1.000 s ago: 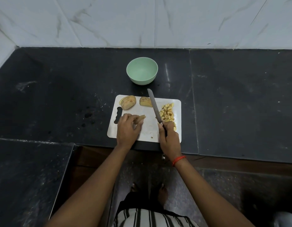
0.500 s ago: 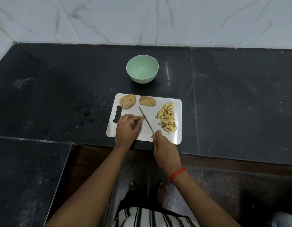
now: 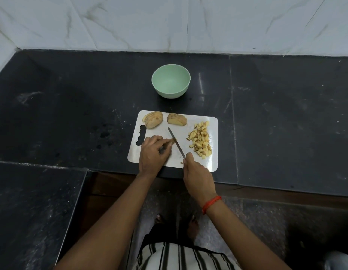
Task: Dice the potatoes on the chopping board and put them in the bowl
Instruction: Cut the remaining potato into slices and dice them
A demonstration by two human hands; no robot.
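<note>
My left hand (image 3: 152, 152) pins a potato piece (image 3: 170, 142) on the chopping board (image 3: 213, 162). My right hand (image 3: 197, 177) grips the knife (image 3: 176, 142), its blade against that piece.

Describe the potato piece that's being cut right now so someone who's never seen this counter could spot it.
Find the white chopping board on the black counter, in front of the green bowl. Near its front left, the left hand pins a small potato piece against the knife. Unlike the two sliced halves at the back and the diced heap on the right, it lies under fingers.
</note>
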